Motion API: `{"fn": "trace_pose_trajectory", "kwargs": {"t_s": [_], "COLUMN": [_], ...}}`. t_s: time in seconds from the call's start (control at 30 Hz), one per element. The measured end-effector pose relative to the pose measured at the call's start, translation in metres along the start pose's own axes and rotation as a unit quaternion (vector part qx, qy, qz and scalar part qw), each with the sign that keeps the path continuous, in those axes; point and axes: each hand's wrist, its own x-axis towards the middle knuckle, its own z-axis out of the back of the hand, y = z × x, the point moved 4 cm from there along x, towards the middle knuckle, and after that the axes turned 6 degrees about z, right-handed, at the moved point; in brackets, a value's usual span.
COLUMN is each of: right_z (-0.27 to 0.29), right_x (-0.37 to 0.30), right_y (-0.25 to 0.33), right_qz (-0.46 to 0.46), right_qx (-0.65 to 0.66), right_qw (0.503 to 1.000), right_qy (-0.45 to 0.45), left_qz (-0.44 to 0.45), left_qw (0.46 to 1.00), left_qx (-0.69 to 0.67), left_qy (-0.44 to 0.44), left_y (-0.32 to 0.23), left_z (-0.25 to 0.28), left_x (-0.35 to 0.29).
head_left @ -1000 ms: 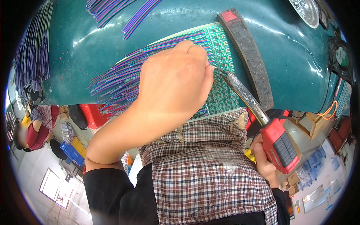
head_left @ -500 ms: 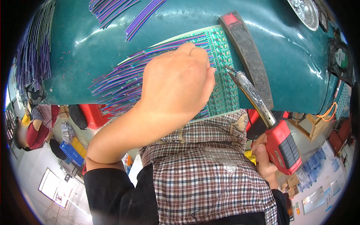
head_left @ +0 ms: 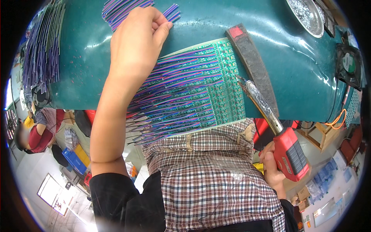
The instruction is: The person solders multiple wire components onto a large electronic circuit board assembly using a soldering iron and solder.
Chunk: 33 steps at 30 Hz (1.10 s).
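Observation:
My left hand (head_left: 135, 42) is curled over a small bundle of multicoloured wires (head_left: 172, 12) at the far side of the table. Its thumb and fingers are drawn together, and whatever lies between them is hidden. In front of me lies a green circuit board panel (head_left: 228, 77), with rows of multicoloured wires (head_left: 174, 92) running left from it over the near table edge. My right hand (head_left: 272, 166) grips the red and black handle of a soldering gun (head_left: 291, 154) at the lower right. Its tip points up and left, at the panel's right edge.
A dark bar (head_left: 253, 65) with a red patch stands along the panel's right side. A larger wire bundle (head_left: 119, 11) lies far left of centre, and dark wires (head_left: 44, 46) hang at the left. A metal dish (head_left: 307, 15) and a fan (head_left: 348, 63) are on the right.
My left hand has moved from over the circuit board panel, up and left to the small wire bundle. The panel's wires are uncovered. My right hand keeps the soldering gun in nearly the same place.

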Motion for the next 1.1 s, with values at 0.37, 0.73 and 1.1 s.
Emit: {"fn": "trace_pose_trajectory", "kwargs": {"t_s": [0.37, 0.73, 1.1], "right_z": [0.002, 0.000, 0.000], "right_x": [0.001, 0.001, 0.000], "right_y": [-0.003, -0.005, -0.006], "right_qz": [-0.009, -0.015, -0.027], "right_qx": [0.019, 0.031, 0.037], "right_qw": [1.000, 0.999, 0.999], "right_qy": [0.001, 0.002, 0.001], "left_qz": [-0.063, -0.197, 0.014], "left_qw": [0.998, 0.971, 0.965], "left_qx": [0.025, 0.127, -0.258], "left_qy": [-0.004, -0.043, 0.042], "left_y": [-0.006, -0.011, 0.014], "left_z": [0.001, 0.002, 0.004], "left_x": [0.000, 0.004, 0.019]}}
